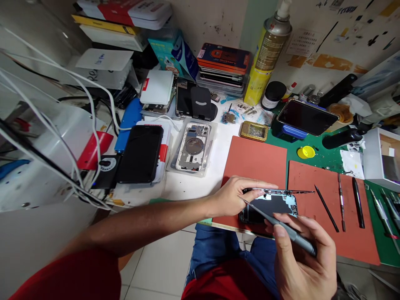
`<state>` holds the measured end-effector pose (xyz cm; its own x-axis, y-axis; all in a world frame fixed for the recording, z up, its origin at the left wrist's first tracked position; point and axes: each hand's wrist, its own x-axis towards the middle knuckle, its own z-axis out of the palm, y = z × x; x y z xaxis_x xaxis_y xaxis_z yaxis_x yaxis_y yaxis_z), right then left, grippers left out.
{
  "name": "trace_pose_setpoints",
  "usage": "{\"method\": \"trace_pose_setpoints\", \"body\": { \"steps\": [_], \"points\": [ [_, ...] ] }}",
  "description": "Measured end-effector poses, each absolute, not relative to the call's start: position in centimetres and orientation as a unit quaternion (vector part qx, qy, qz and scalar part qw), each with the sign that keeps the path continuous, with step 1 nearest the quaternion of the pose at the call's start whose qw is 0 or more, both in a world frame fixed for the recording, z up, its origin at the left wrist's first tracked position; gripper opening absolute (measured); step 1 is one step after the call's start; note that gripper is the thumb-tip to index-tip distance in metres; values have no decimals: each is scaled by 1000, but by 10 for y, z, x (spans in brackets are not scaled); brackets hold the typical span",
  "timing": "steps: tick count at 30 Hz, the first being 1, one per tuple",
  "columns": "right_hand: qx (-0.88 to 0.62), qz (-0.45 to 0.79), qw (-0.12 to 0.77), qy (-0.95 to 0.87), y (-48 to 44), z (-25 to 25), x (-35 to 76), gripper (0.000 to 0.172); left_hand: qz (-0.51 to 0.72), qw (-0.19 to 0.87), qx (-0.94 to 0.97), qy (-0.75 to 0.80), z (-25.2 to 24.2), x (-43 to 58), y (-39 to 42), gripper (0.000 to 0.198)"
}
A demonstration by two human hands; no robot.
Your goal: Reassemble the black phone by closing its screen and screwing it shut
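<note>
An opened smartphone (261,209) lies at the front edge of a red-brown mat (254,162). My left hand (233,195) grips a thin phone panel (281,192), seen nearly edge-on and raised along the phone's far side. The fingers are stretched along its top and the thumb is below. My right hand (309,258) is closed around a grey screwdriver (295,236). Its slim shaft points left over the phone, with the tip close to my left thumb. Whether the tip touches anything, I cannot tell.
On a second mat (318,175) lie a black stick (326,208), a metal pick (341,202) and a black pen-like tool (358,202). Behind are a yellow cap (306,152), a small tin (253,131), a propped phone (308,116) and a spray can (265,58). White cables (90,100) hang left.
</note>
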<state>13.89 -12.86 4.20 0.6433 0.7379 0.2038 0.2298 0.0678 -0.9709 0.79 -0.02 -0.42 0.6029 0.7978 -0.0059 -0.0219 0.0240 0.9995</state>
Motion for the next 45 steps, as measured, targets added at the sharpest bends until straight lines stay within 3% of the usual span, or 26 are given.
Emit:
{"method": "trace_pose_setpoints", "body": {
  "steps": [17, 45],
  "points": [
    [-630, 196, 614, -434, -139, 33, 156, 50, 315, 647, 620, 312, -2, 8, 0, 32],
    [-650, 243, 593, -409, -147, 40, 173, 45, 326, 645, 621, 305, -1, 8, 0, 31]
  ]
}}
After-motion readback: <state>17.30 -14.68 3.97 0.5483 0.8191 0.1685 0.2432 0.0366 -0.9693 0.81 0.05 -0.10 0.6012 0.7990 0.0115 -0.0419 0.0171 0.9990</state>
